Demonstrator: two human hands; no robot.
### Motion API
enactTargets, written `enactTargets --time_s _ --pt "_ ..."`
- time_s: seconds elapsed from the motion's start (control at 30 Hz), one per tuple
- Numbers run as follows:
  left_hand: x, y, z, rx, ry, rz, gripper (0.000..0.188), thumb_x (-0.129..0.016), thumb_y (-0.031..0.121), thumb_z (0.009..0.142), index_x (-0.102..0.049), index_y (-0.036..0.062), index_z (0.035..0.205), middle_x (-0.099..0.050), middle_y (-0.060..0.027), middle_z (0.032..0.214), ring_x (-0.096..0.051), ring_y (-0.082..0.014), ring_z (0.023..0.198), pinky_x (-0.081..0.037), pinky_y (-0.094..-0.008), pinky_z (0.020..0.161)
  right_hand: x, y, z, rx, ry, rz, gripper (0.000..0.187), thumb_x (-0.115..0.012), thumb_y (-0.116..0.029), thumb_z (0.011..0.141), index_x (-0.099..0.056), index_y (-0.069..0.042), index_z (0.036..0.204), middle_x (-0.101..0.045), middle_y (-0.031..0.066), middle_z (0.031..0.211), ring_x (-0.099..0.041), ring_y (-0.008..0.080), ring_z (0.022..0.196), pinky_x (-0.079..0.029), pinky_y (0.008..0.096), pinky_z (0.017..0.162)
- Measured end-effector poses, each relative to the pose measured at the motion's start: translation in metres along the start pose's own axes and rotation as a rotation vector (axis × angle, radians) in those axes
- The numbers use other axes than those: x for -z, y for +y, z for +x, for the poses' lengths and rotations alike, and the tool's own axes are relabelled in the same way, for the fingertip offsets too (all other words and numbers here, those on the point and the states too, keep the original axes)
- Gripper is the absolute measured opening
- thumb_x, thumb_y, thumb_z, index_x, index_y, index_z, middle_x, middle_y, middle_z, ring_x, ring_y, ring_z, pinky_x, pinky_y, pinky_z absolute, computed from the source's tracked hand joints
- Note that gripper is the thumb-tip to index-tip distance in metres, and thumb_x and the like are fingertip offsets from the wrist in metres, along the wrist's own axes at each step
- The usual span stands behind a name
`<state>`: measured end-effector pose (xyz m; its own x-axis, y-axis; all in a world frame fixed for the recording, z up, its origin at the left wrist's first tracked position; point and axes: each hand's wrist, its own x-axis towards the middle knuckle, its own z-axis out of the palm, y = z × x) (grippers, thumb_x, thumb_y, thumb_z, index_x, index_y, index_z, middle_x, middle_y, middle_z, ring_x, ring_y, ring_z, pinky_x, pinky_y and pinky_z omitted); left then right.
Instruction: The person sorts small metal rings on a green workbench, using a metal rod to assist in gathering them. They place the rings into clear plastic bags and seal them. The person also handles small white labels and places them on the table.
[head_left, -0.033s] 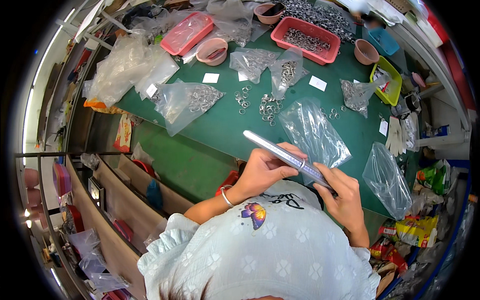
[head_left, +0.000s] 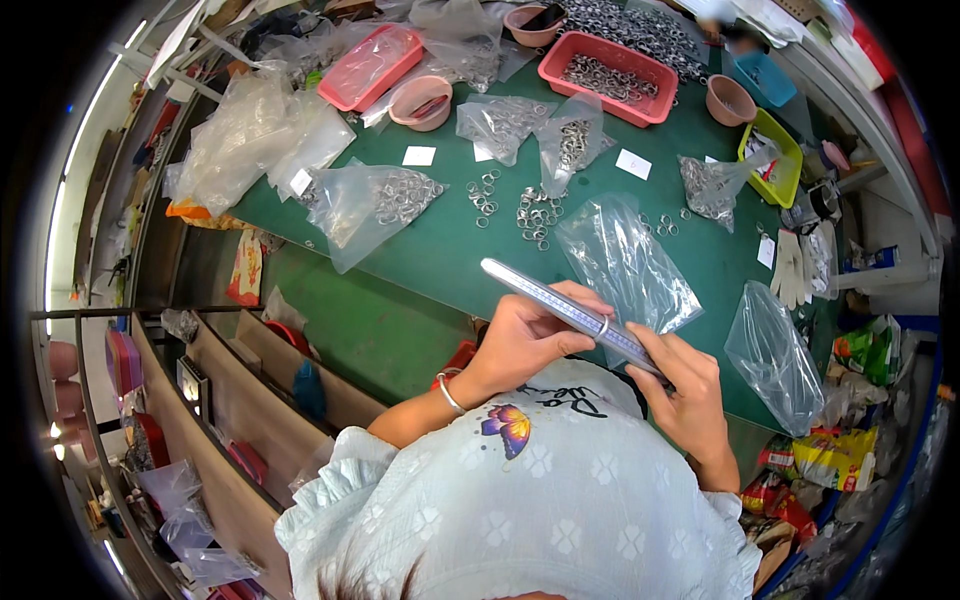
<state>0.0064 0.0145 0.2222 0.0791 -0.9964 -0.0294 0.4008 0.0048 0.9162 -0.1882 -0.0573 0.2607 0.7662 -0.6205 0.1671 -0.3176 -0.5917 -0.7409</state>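
A long tapered metal ring mandrel (head_left: 545, 294) with a marked scale lies slantwise between my hands, above the table's near edge. Its narrow end points up to the left. One thin ring (head_left: 603, 326) sits around the shaft, towards the thicker end. My left hand (head_left: 525, 340) is closed, with thumb and fingers pinching at that ring from both sides of the shaft. Wrapped round the thick lower end is my right hand (head_left: 685, 385), also closed. Just beyond the mandrel lies a clear plastic bag (head_left: 625, 260). Small piles of metal rings (head_left: 540, 215) lie past it on the green table (head_left: 420, 265).
Bags of rings (head_left: 385, 200) sit across the table. Behind them stand a pink tray (head_left: 610, 80) of rings, a pink bowl (head_left: 420, 103) and a yellow-green basket (head_left: 775, 160). Another clear bag (head_left: 770, 360) hangs over the right edge. Wooden partitions (head_left: 250, 400) rise at left.
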Motion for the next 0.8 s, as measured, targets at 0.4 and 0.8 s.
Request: enactTargets --time_s 0.4,0.8 --pt "-0.004 0.011 0.008 -0.105 -0.055 -0.021 0.035 -0.071 -0.008 0.066 -0.064 -0.0023 0.100 -0.060 -0.0110 0.100 -0.059 -0.0177 0.095 -0.048 -0.0272 0.082 0.008 -0.009 0.002 0.057 0.035 -0.060 0.044 -0.067 -0.005 0.071 -0.056 0.000 0.113 -0.059 0.0123 0.079 -0.059 0.0242 0.062 -0.047 0.0319 0.053" --pt "0.000 0.029 0.010 -0.200 -0.161 0.315 0.037 -0.079 0.003 0.061 -0.068 0.0013 0.097 -0.061 -0.0065 0.084 -0.057 -0.0123 0.075 -0.045 -0.0220 0.065 0.014 -0.014 0.003 0.133 0.008 -0.018 0.045 -0.068 -0.005 0.070 -0.056 0.002 0.113 -0.058 0.0118 0.079 -0.058 0.0228 0.061 -0.046 0.0304 0.050"
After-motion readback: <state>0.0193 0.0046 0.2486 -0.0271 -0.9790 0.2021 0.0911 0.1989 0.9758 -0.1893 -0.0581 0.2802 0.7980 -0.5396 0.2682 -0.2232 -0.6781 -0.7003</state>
